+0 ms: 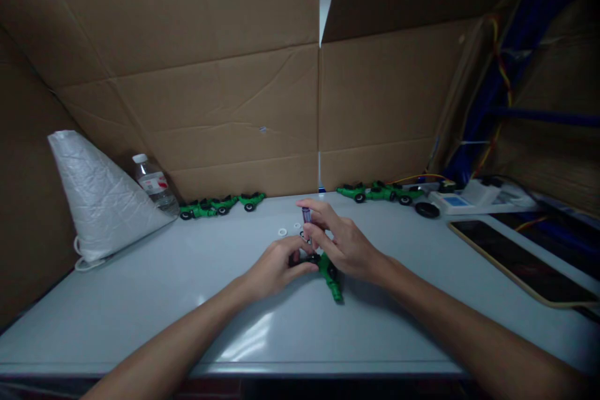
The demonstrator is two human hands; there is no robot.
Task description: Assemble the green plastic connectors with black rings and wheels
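A green toy car (332, 276) with black parts lies near the middle of the table, its narrow end pointing toward me. My left hand (280, 264) is closed on a black part at the car's far left side. Upright in the fingers of my right hand (340, 239) is a screwdriver (306, 215) with a translucent purplish handle; its lower end is down at the black part, and the tip is hidden by fingers. Just beyond the hands lie small white rings (282, 232) and a dark ring, partly covered.
Green toy cars stand along the cardboard wall at back left (224, 204) and back right (375, 192). A silvery bag (103, 200) and a bottle (155, 183) are at left. A black ring (427, 210), power strip (487, 198) and phone (520, 259) lie at right.
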